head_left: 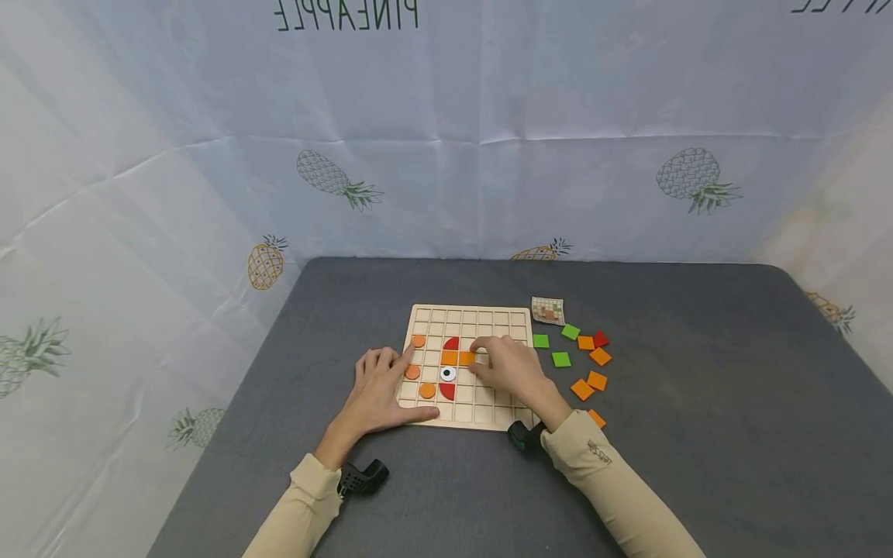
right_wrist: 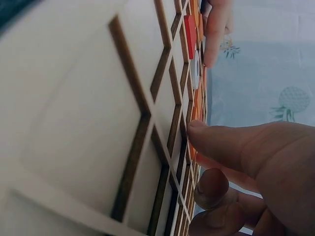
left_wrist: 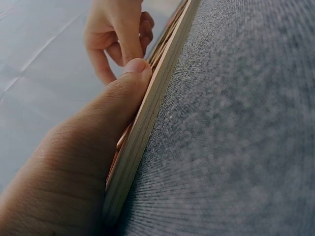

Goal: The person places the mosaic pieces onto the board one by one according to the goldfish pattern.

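A square wooden grid board (head_left: 483,413) lies on the grey table. My left hand (head_left: 373,391) rests spread along its left side, fingertips by the orange discs and thumb over the front edge. In the left wrist view that thumb (left_wrist: 106,105) lies along the board's rim. The thumb and forefinger of my right hand (head_left: 512,368) pinch an orange square tile (head_left: 466,358) at the board's middle. Left of it sits another orange square (head_left: 449,357). A red quarter piece (head_left: 452,342) lies above; an eye disc (head_left: 448,373) and second red quarter (head_left: 446,391) lie below.
Right of the board are loose green tiles (head_left: 561,359), several orange tiles (head_left: 582,389) and a red piece (head_left: 601,339). A small pattern card (head_left: 547,310) lies at the board's far right corner. Behind the table hangs a pineapple-print cloth (head_left: 488,194).
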Motion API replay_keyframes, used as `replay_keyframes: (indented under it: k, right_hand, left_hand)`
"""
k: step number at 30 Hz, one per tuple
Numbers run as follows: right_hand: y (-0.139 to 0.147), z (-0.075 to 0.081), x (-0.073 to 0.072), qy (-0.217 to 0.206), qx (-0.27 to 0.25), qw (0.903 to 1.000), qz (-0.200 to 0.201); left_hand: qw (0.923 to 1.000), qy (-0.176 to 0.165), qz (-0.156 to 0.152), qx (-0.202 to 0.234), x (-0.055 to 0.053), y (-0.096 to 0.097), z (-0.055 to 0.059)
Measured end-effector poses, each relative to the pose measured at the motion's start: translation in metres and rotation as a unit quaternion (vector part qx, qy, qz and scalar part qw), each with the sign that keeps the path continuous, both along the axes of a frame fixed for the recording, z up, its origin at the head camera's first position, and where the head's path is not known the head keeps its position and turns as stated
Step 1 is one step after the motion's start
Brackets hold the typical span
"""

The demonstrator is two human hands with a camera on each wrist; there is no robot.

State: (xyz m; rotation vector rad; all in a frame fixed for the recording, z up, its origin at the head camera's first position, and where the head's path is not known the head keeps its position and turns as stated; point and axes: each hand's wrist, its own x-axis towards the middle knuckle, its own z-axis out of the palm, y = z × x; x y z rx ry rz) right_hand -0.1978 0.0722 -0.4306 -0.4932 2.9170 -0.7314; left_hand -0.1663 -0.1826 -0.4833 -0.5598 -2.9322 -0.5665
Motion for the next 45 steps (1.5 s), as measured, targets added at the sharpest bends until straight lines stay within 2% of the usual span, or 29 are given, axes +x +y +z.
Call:
replay_keyframes:
  k: [8,20,34,45]
  right_hand:
    - [0.012,0.005,0.007,0.006,-0.002,1.0000,-0.002]
    - [0.046,0.011,0.024,-0.001,-0.024,0.9997,0.003]
    - [0.103,0.015,0.051,0.004,-0.014,0.9993,-0.035]
    - [0.130,0.009,0.058,-0.020,0.002,0.9975,-0.068]
  left_hand:
    - [1.0000,0.000,-0.002,0.002,0.000,0.000,0.001]
    - [1.0000,-0.004,0.002,0.002,0.001,0.001,0.001]
    - [1.0000,0.000,-0.003,0.006,0.001,0.000,0.001]
    - [0.9999,0.005,-0.006,0.010,0.001,0.000,0.000]
